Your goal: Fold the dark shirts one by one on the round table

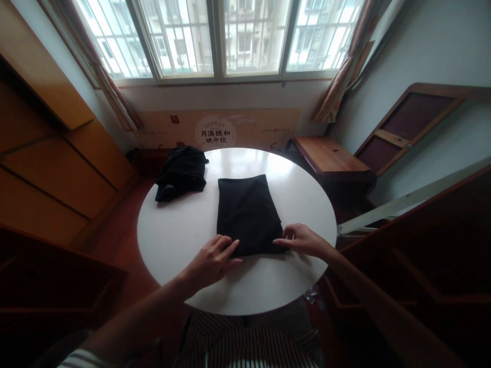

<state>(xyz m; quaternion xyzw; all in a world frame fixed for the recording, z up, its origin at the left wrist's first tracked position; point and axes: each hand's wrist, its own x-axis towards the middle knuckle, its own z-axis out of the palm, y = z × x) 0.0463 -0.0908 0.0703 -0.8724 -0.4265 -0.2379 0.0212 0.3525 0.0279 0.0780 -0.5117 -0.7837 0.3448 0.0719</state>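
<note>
A folded black garment lies flat on the round white table, its near edge toward me. What kind of garment it is, I cannot tell. My left hand rests at its near left corner, thumb and forefinger apart, fingertips touching the cloth. At the near right corner my right hand has its fingers curled and its thumb pressed close, pinching the edge of the fabric. A second black garment sits in a loose heap at the table's far left.
A wooden bench stands beyond the table's right side. Orange-brown cabinets line the left wall. Behind the table, a printed banner runs under the barred windows. Dark wooden panels flank the near left and right.
</note>
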